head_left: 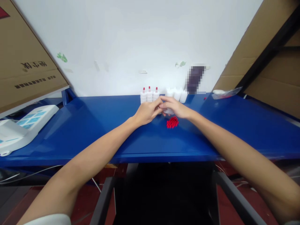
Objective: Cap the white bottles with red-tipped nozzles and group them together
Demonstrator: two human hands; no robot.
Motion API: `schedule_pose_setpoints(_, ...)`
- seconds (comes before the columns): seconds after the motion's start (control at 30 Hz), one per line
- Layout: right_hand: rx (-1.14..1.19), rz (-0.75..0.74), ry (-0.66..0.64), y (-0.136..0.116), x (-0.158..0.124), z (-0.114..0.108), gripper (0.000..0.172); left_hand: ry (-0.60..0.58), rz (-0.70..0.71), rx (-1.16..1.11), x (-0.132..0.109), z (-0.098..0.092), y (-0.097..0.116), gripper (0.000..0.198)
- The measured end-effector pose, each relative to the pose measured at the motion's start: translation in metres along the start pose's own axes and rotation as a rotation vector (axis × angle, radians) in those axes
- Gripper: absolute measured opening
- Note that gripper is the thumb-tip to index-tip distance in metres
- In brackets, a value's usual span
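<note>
Both my hands meet over the middle of the blue table (93, 125). My left hand (147, 112) is closed, its fingers pinched toward my right hand (174, 107), which curls round a small white bottle (168, 111). A heap of small red caps (172, 122) lies on the table just below my right hand. Three white bottles with red caps (149, 94) stand in a row behind my hands, and several uncapped white bottles (177, 94) stand to their right.
A white electronic scale (22, 128) sits at the table's left end. Cardboard boxes (25, 59) lean at the left and right. A clear plastic bag (226, 93) lies at the back right. A white wall rises behind the table.
</note>
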State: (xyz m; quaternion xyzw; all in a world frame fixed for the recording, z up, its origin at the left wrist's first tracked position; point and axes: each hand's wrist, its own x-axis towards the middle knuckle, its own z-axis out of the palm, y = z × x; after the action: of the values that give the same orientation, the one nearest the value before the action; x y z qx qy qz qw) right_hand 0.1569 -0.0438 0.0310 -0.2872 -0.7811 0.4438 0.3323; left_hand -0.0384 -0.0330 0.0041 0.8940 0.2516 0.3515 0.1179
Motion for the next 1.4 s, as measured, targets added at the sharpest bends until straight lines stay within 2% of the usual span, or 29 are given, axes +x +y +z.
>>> schedule_pose_setpoints(0.17,-0.079,0.013,-0.003,-0.004,-0.003,-0.002,0.011,0.006,0.019,0.195,-0.001,0.003,-0.003,0.017)
schedule_pose_setpoints(0.3,-0.182,-0.014,-0.013,-0.008,-0.004,-0.003,0.018,0.024,0.060,0.214,-0.001,0.006,-0.003,0.025)
schedule_pose_setpoints(0.4,-0.220,-0.025,0.017,-0.006,-0.002,-0.003,0.016,0.023,0.066,0.219,0.000,0.005,-0.004,0.029)
schedule_pose_setpoints(0.5,-0.247,-0.051,0.146,-0.004,0.000,-0.003,0.011,0.041,0.026,0.215,0.002,0.000,-0.006,0.033)
schedule_pose_setpoints(0.63,-0.361,-0.075,0.364,-0.006,0.001,-0.007,0.012,0.124,-0.071,0.144,0.004,-0.006,-0.012,0.032)
schedule_pose_setpoints(0.77,-0.459,-0.066,0.478,-0.007,0.000,-0.012,0.012,0.202,-0.115,0.121,0.005,-0.006,-0.020,0.038)
schedule_pose_setpoints(0.93,-0.492,-0.019,0.463,0.001,0.001,-0.015,0.022,0.212,-0.138,0.101,0.006,-0.001,-0.030,0.042)
schedule_pose_setpoints(1.03,-0.554,-0.042,0.435,0.006,0.003,-0.016,0.021,0.180,-0.170,0.080,0.006,0.000,-0.032,0.039)
schedule_pose_setpoints(1.13,-0.589,-0.003,0.459,0.009,0.003,-0.016,0.023,0.152,-0.190,0.075,0.005,0.000,-0.032,0.035)
schedule_pose_setpoints(1.4,-0.462,0.052,0.432,0.011,0.004,-0.014,0.045,0.148,-0.201,0.111,0.006,-0.002,-0.028,0.036)
